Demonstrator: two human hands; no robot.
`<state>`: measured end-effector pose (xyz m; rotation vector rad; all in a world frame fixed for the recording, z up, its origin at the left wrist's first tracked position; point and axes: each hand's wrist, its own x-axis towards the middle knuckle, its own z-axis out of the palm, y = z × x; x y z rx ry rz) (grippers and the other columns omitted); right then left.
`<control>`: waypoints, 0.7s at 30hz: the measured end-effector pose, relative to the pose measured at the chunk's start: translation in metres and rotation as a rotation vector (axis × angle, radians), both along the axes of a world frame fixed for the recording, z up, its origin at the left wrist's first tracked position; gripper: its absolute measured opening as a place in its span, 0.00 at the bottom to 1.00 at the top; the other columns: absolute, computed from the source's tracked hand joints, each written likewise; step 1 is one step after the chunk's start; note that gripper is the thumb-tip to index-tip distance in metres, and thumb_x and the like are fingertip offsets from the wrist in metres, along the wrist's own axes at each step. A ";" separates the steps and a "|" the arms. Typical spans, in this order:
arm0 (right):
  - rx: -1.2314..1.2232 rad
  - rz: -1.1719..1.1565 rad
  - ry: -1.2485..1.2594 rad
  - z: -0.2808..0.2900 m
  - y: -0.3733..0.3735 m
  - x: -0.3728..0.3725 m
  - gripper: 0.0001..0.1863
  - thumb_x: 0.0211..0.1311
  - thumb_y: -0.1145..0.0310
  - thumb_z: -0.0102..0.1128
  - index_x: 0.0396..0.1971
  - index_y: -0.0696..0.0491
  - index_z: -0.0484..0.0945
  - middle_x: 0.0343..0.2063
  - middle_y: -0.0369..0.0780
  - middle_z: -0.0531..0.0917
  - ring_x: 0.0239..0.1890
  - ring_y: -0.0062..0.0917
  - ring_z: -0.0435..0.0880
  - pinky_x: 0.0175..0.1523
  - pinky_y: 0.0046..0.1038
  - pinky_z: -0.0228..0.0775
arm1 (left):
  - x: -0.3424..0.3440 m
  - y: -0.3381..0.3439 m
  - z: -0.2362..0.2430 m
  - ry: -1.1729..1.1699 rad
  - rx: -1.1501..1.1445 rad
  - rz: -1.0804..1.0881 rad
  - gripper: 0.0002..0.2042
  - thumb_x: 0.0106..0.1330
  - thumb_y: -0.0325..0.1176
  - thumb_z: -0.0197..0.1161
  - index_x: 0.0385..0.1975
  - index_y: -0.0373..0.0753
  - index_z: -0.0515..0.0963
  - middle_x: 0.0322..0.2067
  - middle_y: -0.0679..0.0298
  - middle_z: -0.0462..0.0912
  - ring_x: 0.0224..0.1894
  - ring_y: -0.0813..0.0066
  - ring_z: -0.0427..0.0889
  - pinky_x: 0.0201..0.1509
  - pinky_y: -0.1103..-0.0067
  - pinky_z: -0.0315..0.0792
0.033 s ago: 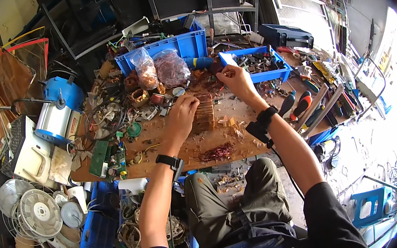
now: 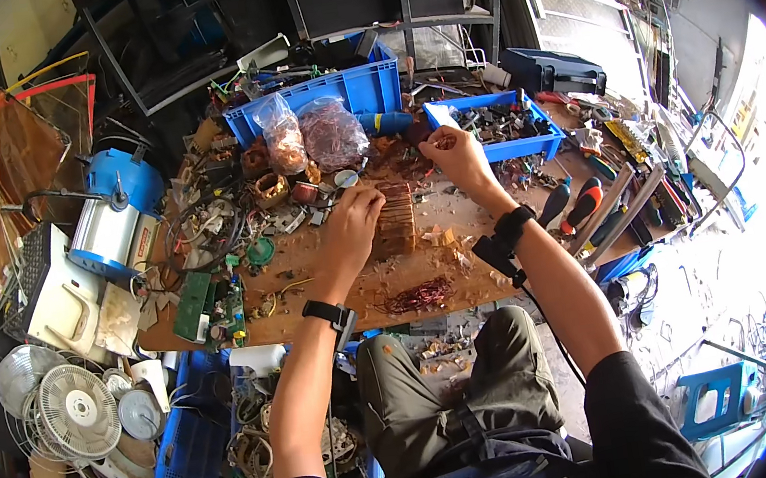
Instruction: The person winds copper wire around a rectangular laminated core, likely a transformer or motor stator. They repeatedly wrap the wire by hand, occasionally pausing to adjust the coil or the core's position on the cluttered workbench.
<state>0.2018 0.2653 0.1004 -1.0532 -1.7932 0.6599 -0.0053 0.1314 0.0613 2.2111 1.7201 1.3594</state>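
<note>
My left hand (image 2: 362,222) has its fingers bent and pinched at the upper left edge of a slotted copper-coloured coil or winding block (image 2: 398,222) on the wooden bench; exactly what the fingertips grip is too small to make out. My right hand (image 2: 454,157) is raised to the upper right of that block, beside a blue tray (image 2: 539,141), fingers closed on what looks like a small bit of copper wire (image 2: 443,142). A loose tangle of reddish wire (image 2: 415,295) lies near the bench's front edge.
Bags of copper scrap (image 2: 333,139), a large blue crate (image 2: 334,89) and loose parts crowd the bench's back. Screwdrivers (image 2: 582,205) lie right. A green circuit board (image 2: 190,303) and cylindrical machine (image 2: 109,217) sit left. A fan cage (image 2: 77,410) and blue crates (image 2: 183,449) stand low left.
</note>
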 end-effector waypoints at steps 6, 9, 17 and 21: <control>-0.422 0.237 0.377 0.010 0.002 -0.014 0.10 0.69 0.68 0.69 0.41 0.59 0.86 0.22 0.28 0.78 0.20 0.10 0.69 0.23 0.18 0.58 | -0.008 0.003 -0.021 -0.108 0.087 -0.003 0.07 0.76 0.27 0.62 0.47 0.31 0.80 0.47 0.55 0.80 0.45 0.53 0.82 0.51 0.67 0.77; -0.560 0.310 0.546 -0.002 0.009 -0.017 0.09 0.68 0.67 0.70 0.39 0.58 0.86 0.21 0.29 0.78 0.20 0.11 0.69 0.23 0.19 0.58 | -0.016 0.011 -0.029 -0.197 0.060 -0.025 0.08 0.77 0.31 0.62 0.47 0.33 0.79 0.46 0.57 0.80 0.48 0.55 0.81 0.55 0.67 0.75; -0.512 0.323 0.271 -0.008 0.003 -0.015 0.18 0.63 0.57 0.78 0.37 0.57 0.85 0.24 0.32 0.83 0.24 0.14 0.77 0.30 0.21 0.70 | -0.014 0.003 -0.002 0.048 -0.109 -0.077 0.15 0.75 0.41 0.64 0.46 0.33 0.84 0.46 0.54 0.86 0.54 0.55 0.77 0.61 0.63 0.71; -0.417 0.370 0.150 -0.002 0.001 -0.015 0.15 0.65 0.64 0.76 0.35 0.59 0.81 0.28 0.37 0.86 0.30 0.18 0.86 0.36 0.20 0.82 | -0.019 0.003 -0.001 0.012 -0.121 -0.121 0.15 0.76 0.41 0.63 0.47 0.32 0.83 0.47 0.56 0.84 0.54 0.57 0.77 0.61 0.65 0.71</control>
